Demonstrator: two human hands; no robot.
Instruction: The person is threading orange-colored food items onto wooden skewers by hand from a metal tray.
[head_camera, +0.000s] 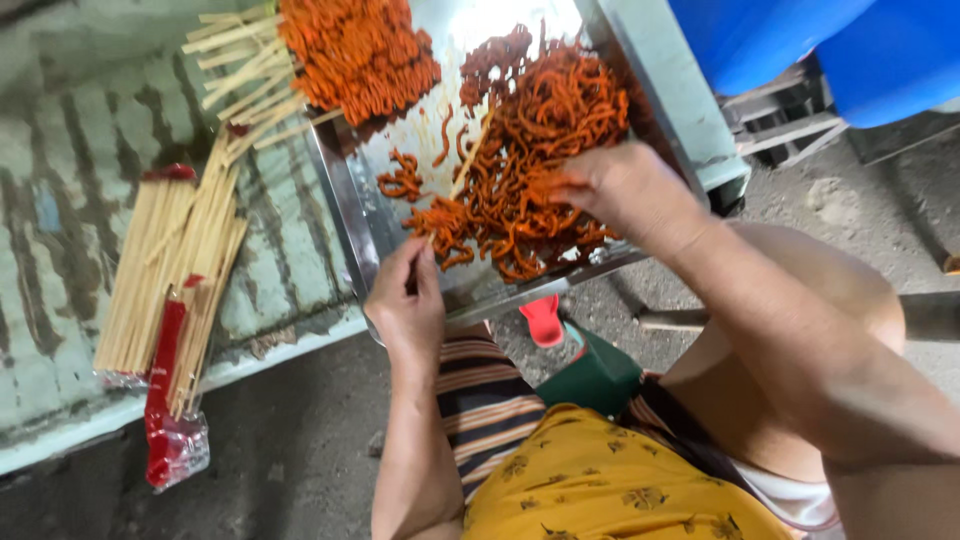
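Head view, 1 camera, looking down.

Left hand (405, 305): closed in a pinch on the lower end of 1 bamboo skewer (462, 175). The stick slants up and to the right across the metal tray (345, 205), its tip buried among the loose strips.

Right hand (625, 190): fingers curled down into the loose pile of red-orange marinated strips (545, 120); closed on a few of them, as far as the view shows, though the fingertips are partly hidden by the pile.

Progress, as a judgement: the skewer in hand looks nearly bare, so this stick is at its start. A stack of finished skewers (350, 50) lies at the tray's upper left, sticks fanning out over the tray edge. The loose pile is large, so much is left. 2 supplies of bare sticks remain: a loose bundle of empty skewers (170, 270) and a red-banded plastic pack (170, 400), both on the worn pale table (60, 150), well apart from the tray.

Edges and room: the tray's near corner overhangs the table edge, just beside the left hand. A bare shiny strip of tray lies between the 2 piles. The right side of the tray runs along a pale ledge, with blue containers (800, 45) beyond. A red and green object (575, 355) sits below the tray, near the person's knees.
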